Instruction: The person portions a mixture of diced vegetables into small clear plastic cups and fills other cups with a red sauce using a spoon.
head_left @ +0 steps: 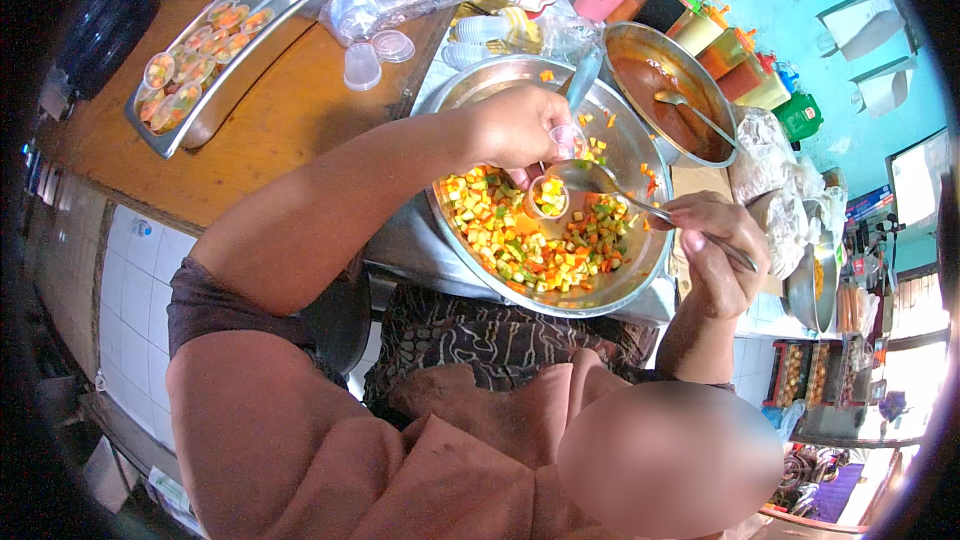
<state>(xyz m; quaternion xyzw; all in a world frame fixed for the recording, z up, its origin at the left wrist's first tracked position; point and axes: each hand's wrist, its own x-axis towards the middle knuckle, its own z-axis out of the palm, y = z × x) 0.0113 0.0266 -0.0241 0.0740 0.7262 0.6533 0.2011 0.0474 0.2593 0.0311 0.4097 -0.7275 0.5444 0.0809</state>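
Observation:
A wide metal bowl point(555, 305) of diced yellow, green and orange vegetables point(517, 247) stands before me. Over it, my left hand point(521, 127) grips a small clear plastic cup point(549, 197) with diced vegetables in it. Another clear plastic piece point(568, 141), a lid or a cup, is at its fingertips. My right hand point(720, 251) holds a metal spoon point(592, 178) by the handle, its bowl tilted close beside the cup. Behind my left hand, a blue-grey handle point(585, 79) leans on the bowl's far rim; its lower end is hidden.
Filled cups point(199, 52) sit in a long metal tray point(225, 82) at the left. An upturned clear cup point(362, 66), lids point(393, 46) and bagged cups point(360, 11) are nearby. At the right stand a pot of red-brown sauce point(645, 120), sauce bottles point(727, 56) and white plastic bags point(765, 180).

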